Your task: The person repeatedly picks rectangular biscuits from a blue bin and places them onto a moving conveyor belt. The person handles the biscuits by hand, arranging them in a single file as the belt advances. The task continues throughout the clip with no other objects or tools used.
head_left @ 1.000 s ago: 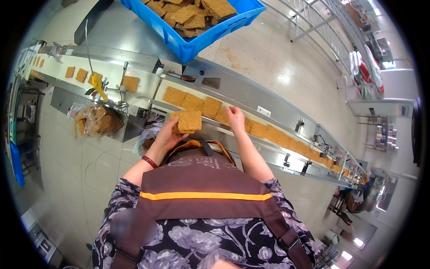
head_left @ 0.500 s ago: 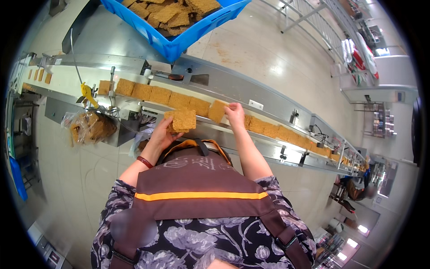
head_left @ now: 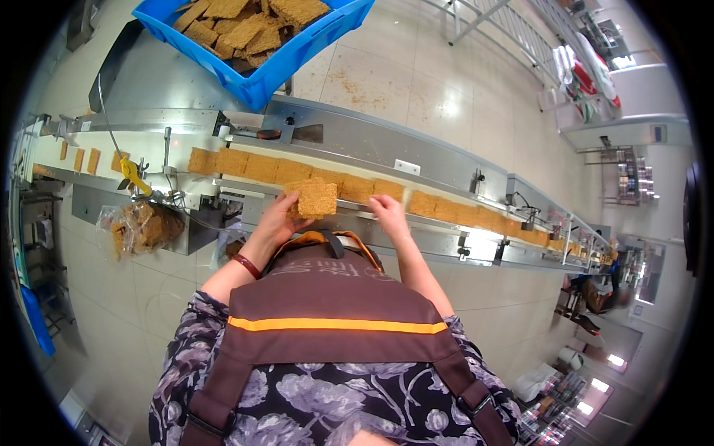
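Observation:
My left hand [head_left: 278, 221] grips a small stack of rough golden-brown square cakes [head_left: 317, 198], held in front of the conveyor's near edge. Its thumb lies on the stack's left side, and the fingers underneath are partly hidden. A row of similar flat squares [head_left: 249, 164] runs along the pale conveyor belt [head_left: 349, 164]. My right hand [head_left: 391, 217] is by the near edge of the belt, just below one square [head_left: 388, 189] of that row. Its fingers are curled together, with no cake visible in them.
Beyond the conveyor, a blue crate [head_left: 256, 88] holds a heap of brown slabs. At the left, a yellow clamp-like part [head_left: 134, 177] sits by the belt, above a clear plastic bag [head_left: 145, 229] of brown pieces. Metal guide rails [head_left: 439, 172] line the conveyor.
My right hand has drawn back toward me from the belt, off the square it was touching. That square now lies in line with the row. The left hand still holds its stack.

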A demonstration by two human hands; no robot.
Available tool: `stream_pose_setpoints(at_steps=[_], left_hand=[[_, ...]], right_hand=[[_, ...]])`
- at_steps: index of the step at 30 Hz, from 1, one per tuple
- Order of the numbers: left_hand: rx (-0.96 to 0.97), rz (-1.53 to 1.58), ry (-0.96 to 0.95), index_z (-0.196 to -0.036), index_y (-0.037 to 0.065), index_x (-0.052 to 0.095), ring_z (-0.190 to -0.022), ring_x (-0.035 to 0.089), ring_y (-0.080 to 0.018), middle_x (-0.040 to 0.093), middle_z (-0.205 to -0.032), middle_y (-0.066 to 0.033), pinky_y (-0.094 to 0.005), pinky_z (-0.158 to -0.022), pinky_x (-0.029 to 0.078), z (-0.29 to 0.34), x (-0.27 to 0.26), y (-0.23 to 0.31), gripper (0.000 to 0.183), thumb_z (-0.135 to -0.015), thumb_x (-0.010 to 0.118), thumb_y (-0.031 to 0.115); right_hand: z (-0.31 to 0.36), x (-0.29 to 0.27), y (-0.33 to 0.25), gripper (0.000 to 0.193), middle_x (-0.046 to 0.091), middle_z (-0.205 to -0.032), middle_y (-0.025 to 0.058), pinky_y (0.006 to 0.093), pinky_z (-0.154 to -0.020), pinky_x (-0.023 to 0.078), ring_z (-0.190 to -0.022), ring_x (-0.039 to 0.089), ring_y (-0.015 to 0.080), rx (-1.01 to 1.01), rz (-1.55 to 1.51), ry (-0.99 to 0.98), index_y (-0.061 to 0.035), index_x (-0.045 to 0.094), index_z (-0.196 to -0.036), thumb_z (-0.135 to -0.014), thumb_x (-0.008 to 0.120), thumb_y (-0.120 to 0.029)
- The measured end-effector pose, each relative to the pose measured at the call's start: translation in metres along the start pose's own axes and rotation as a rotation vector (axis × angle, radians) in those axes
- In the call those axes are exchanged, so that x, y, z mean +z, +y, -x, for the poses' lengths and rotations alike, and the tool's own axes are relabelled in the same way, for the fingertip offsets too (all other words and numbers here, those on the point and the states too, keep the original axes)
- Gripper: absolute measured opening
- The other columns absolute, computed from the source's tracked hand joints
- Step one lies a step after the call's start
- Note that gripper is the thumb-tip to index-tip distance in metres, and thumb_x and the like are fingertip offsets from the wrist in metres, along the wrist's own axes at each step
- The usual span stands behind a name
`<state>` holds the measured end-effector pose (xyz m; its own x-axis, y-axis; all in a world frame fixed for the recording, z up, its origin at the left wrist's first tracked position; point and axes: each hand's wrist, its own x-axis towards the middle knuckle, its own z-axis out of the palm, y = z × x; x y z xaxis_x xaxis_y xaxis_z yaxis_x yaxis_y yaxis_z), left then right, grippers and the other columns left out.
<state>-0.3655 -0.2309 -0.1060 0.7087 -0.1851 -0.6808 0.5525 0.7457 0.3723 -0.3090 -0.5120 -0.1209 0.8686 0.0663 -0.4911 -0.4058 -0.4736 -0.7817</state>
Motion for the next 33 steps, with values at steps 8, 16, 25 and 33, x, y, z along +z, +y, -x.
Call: stream_pose_setpoints(at_steps=[8,16,25,33], left_hand=[[-0.003,-0.066,0.009,-0.128,0.016,0.043,-0.115,0.054,-0.0243,0.055,-0.124,-0.0049,-0.0475,-0.086,0.050,-0.004,0.005,-0.011,0.035,-0.095,0.054,0.020],[0.072,0.077,0.069,-0.129,0.015,0.042,-0.111,0.058,-0.0280,0.056,-0.123,-0.0092,-0.0478,-0.082,0.052,0.004,-0.040,-0.016,0.037,-0.094,0.055,0.019],[0.111,0.166,0.186,-0.126,0.015,0.044,-0.104,0.060,-0.0282,0.059,-0.117,-0.0099,-0.0439,-0.076,0.052,0.018,-0.066,-0.015,0.032,-0.095,0.053,0.020],[0.090,0.154,0.182,-0.122,0.015,0.046,-0.104,0.059,-0.0265,0.058,-0.117,-0.0085,-0.0438,-0.076,0.051,0.023,-0.063,-0.010,0.030,-0.094,0.054,0.021]], right_hand=[[0.015,0.052,-0.045,0.029,0.064,-0.089,0.0016,0.0225,-0.064,0.044,-0.078,0.059,0.0093,0.086,-0.233,-0.309,-0.0024,0.060,-0.106,-0.089,0.064,-0.025],[-0.010,0.043,-0.034,0.027,0.058,-0.092,0.0015,0.0221,-0.060,0.043,-0.076,0.059,0.0104,0.268,-0.518,-0.300,-0.0046,0.056,-0.108,-0.090,0.064,-0.023],[-0.027,0.060,-0.048,0.020,0.054,-0.081,-0.0001,0.0224,-0.055,0.043,-0.069,0.058,0.0122,0.254,-0.618,-0.267,-0.0063,0.052,-0.102,-0.092,0.062,-0.020],[-0.022,0.064,-0.045,0.018,0.052,-0.078,-0.0014,0.0228,-0.055,0.042,-0.070,0.059,0.0126,0.282,-0.629,-0.253,-0.0082,0.052,-0.098,-0.092,0.062,-0.021]])
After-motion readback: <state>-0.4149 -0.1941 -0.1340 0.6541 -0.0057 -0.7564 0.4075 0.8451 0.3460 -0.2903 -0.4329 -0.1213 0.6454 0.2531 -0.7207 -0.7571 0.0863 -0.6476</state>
